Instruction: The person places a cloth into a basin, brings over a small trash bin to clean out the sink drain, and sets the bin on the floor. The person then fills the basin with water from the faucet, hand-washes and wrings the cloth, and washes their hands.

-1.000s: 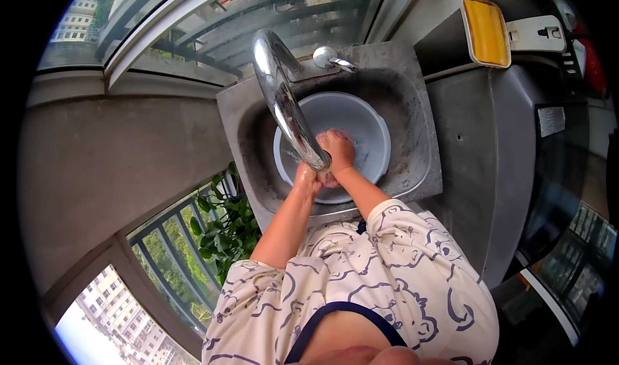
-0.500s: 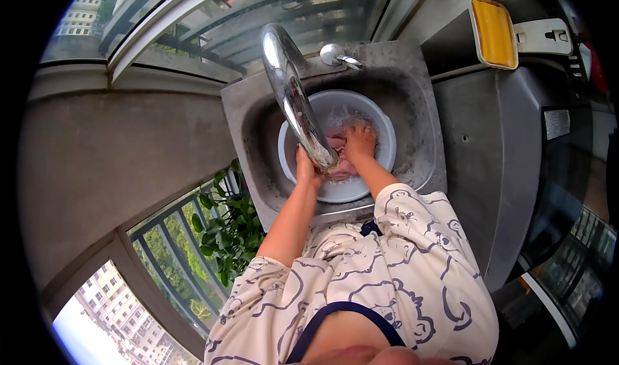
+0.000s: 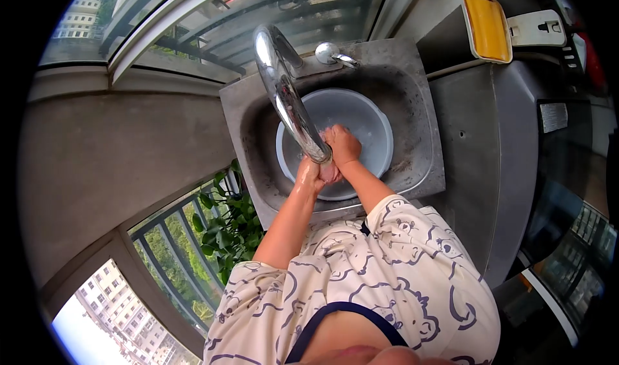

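A grey-white basin (image 3: 377, 165) sits in the sink, and both of my hands are over it, close together beneath the spout. My left hand (image 3: 311, 171) grips the near end of a bunched wet pink cloth (image 3: 330, 173); the spout partly covers its fingers. Curled into a fist, my right hand (image 3: 344, 144) closes on the cloth just beyond and to the right. Most of the cloth is hidden by the hands and the faucet (image 3: 287, 100), whose mouth is directly above it.
The metal sink (image 3: 412, 120) surrounds the basin, with a tap lever (image 3: 336, 55) at its back. A yellow bar in a soap dish (image 3: 488, 28) is at upper right, above a grey appliance (image 3: 516, 120). A leafy plant (image 3: 229, 229) stands left of the sink.
The cloth was spread low in the basin, with my right hand open and pressing on it. Now it is gathered up, and my right hand has come left and closed beside my left.
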Available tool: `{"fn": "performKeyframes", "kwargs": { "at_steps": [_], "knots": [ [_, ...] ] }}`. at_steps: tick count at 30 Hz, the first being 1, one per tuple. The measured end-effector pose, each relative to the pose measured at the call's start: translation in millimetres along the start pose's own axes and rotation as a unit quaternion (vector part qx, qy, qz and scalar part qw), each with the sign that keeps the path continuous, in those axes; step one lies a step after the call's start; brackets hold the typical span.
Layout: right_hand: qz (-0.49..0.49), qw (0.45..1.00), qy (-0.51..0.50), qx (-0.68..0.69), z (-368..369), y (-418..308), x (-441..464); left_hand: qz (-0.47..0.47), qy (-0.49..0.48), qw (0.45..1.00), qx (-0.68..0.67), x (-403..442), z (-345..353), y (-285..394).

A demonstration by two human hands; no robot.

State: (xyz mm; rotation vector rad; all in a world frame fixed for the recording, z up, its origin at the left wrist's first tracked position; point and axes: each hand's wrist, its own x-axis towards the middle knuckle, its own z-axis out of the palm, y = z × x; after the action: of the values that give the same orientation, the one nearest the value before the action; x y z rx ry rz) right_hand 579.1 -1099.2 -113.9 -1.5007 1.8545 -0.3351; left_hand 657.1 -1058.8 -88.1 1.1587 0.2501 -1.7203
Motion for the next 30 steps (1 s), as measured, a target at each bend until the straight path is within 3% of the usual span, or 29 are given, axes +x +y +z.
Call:
{"fn": "performKeyframes", "kwargs": {
  "at_steps": [2, 3, 5, 6, 8, 9, 10, 12, 13, 14, 16, 17, 18, 19, 20, 22, 24, 25, 26, 27, 29, 30],
  "knots": [
    [-0.057, 0.997, -0.044, 0.033, -2, 13, 0, 0.031, 0.025, 0.985, 0.169, 7, -9, 5],
    [-0.063, 0.997, -0.045, 0.028, -7, 22, 7, 0.035, 0.024, 0.986, 0.162, 13, -14, 7],
    [-0.194, 0.945, 0.065, -0.255, -8, 38, 5, 0.229, 0.036, 0.881, 0.412, 11, -38, 8],
    [-0.191, 0.945, 0.067, -0.255, -2, 42, 5, 0.228, 0.033, 0.881, 0.413, 14, -43, 5],
    [-0.158, 0.949, 0.087, -0.260, 6, 46, 11, 0.275, 0.140, 0.879, 0.364, 26, -54, -5],
    [-0.141, 0.960, -0.013, -0.240, 14, 43, 4, 0.186, 0.132, 0.938, 0.259, 45, -73, -13],
    [-0.142, 0.960, -0.016, -0.241, 14, 39, 0, 0.185, 0.135, 0.939, 0.258, 33, -61, -11],
    [-0.115, 0.922, -0.326, -0.174, 1, 26, 6, -0.027, 0.166, 0.976, 0.139, 11, -10, 3],
    [-0.197, 0.894, -0.250, -0.316, -18, 18, 8, -0.031, 0.124, 0.988, 0.091, 15, -15, 6],
    [-0.195, 0.895, -0.252, -0.313, -9, 25, 11, -0.033, 0.126, 0.987, 0.093, 26, -30, 2],
    [-0.089, 0.952, -0.107, -0.274, 14, 38, 22, -0.017, 0.054, 0.998, 0.030, 52, -57, -7],
    [-0.049, 0.973, -0.034, -0.221, 23, 33, 12, -0.090, 0.116, 0.986, 0.075, 16, -12, 5],
    [-0.049, 0.973, -0.035, -0.222, 29, 34, 10, -0.091, 0.116, 0.986, 0.074, 20, -17, 2],
    [-0.003, 0.981, -0.194, -0.030, 36, 39, 13, -0.111, 0.062, 0.990, 0.058, 30, -24, -3],
    [0.043, 0.926, -0.338, 0.164, 28, 30, 14, -0.131, 0.006, 0.990, 0.043, 41, -29, -8],
    [-0.007, 0.960, -0.263, 0.099, -5, -4, -18, -0.092, -0.082, 0.990, -0.070, 53, -53, 3],
    [-0.020, 0.964, -0.220, 0.151, -13, -19, -42, -0.052, -0.049, 0.994, -0.083, 32, -28, 5],
    [-0.059, 0.976, -0.140, 0.154, -4, -18, -44, -0.052, -0.048, 0.994, -0.083, 54, -54, -6],
    [-0.096, 0.981, -0.057, 0.156, 3, -15, -45, -0.028, -0.083, 0.995, 0.054, 94, -102, -25],
    [-0.105, 0.988, -0.043, 0.101, 1, -7, -36, 0.001, -0.114, 0.975, 0.189, 115, -128, -32],
    [-0.025, 0.999, -0.023, -0.008, 6, 15, -6, -0.019, -0.047, 0.983, 0.175, 52, -59, -8],
    [-0.070, 0.998, 0.001, -0.010, 9, 25, -2, -0.028, -0.013, 0.986, 0.165, 18, -22, 6]
  ]
}}
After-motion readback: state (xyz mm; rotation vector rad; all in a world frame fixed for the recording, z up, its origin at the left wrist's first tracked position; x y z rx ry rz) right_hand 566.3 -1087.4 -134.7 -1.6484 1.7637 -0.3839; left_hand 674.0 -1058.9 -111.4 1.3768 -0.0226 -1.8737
